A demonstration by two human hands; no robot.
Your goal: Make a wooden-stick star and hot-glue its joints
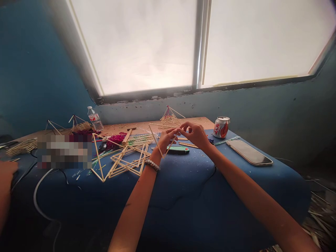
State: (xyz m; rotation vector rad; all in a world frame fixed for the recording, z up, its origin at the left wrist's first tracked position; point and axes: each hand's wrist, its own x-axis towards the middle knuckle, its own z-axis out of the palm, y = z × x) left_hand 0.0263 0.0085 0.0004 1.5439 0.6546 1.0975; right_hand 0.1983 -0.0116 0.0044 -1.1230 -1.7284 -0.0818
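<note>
1. Left hand (166, 138): fingers (172, 132) curled, thumb and fingers pinching two thin wooden sticks (156, 141) at the point of their V, held in the air above the table.
2. Right hand (196, 135): fingertips (183, 127) drawn together, just beside the left fingers above the V. Whether they pinch anything, cannot tell.
3. Bracelet (152, 165): beaded, on the left wrist.
4. Knife (178, 149): green utility type, lying on the cloth just below the hands.
5. Phone (249, 152): lying to the right of the hands, screen up.
6. Can (221, 127): red and white, upright, at the far right of the table.
7. Pyramid (170, 117): stick-built, standing beyond the hands.
8. Frames (123, 161): stick-built, heaped left of the hands.
9. Thread (115, 140): magenta tangle beside the frames.
10. Bottle (94, 119): clear plastic, upright, far left.
11. Cloth (173, 182): blue, covering the near part of the table (136, 127), strewn with pale shavings.
12. Cable (39, 199): white, looped at the near left.
13. Arm (5, 178): another person's, at the left edge.
14. Window (136, 45): bright, behind the table.
</note>
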